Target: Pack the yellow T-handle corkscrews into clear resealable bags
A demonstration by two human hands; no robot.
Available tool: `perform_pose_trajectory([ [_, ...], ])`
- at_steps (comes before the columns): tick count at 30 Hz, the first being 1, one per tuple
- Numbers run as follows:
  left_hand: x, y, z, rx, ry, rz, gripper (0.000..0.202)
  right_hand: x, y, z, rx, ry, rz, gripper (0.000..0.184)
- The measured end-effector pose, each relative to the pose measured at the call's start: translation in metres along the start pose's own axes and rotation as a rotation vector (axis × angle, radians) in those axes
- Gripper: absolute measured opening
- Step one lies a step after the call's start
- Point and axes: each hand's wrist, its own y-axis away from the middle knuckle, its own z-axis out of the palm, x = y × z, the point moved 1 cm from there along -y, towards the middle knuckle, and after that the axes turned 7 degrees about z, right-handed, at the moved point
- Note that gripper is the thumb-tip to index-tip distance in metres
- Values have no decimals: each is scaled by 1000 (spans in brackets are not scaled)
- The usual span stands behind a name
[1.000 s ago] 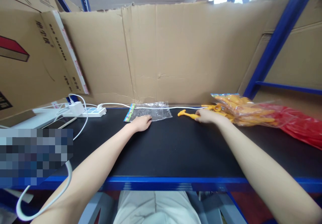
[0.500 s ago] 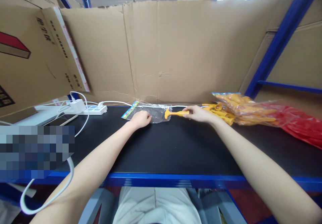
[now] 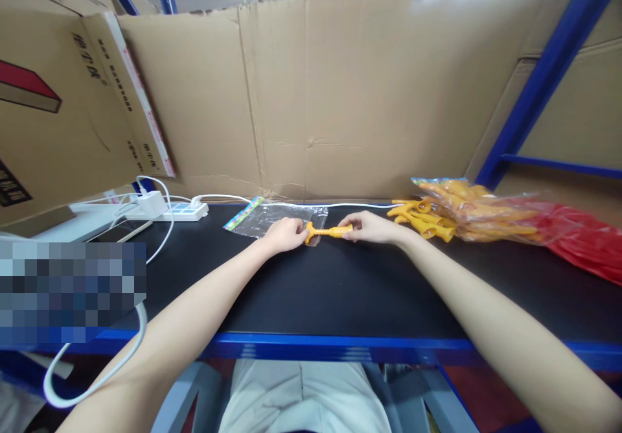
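Observation:
My right hand (image 3: 365, 227) grips the thick handle end of a yellow hammer-shaped plastic toy (image 3: 326, 231), whose narrow ridged shaft and T-shaped head point left. Under and beside my left hand (image 3: 286, 234) lies a clear plastic bag (image 3: 257, 218) with a colourful header strip at its left end. The left fingers are closed at the bag's right end, right up against the toy's head. They hide part of the bag, and how far the head is inside it is hard to make out.
To the right lie several loose yellow toys (image 3: 422, 220), a clear bag of yellow pieces (image 3: 479, 209) and red plastic (image 3: 583, 235). A power strip (image 3: 187, 211) with white cables and a phone (image 3: 119, 231) sit left. Cardboard (image 3: 389, 96) walls the back of the black tabletop (image 3: 335, 297).
My right hand has carried the yellow toy left, and its head now meets my left hand. That hand has shifted right along the bag, towards its right end.

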Motion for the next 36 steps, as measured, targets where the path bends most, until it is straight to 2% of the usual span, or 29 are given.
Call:
perform_pose_trajectory([
  [6,-1,0,-2,-40,-30,-14,23,-2,0,1,6,4,-12,36],
  [13,17,6,-10,53,-111,115,20,-5,-2,3,98,-7,-53,35],
  [17,27,10,-12,59,-120,197,18,-13,-4,12,188,-19,-83,36],
  [24,34,11,-9,138,-95,250,20,-23,-9,34,280,-37,-1,32],
  [28,36,13,-7,182,-44,295,21,-22,-12,41,251,-48,11,29],
  [33,34,12,-6,174,58,402,24,-18,-13,40,119,-64,-49,32],
  [36,22,7,-11,231,81,320,25,-15,-13,39,116,-70,-29,37],
])
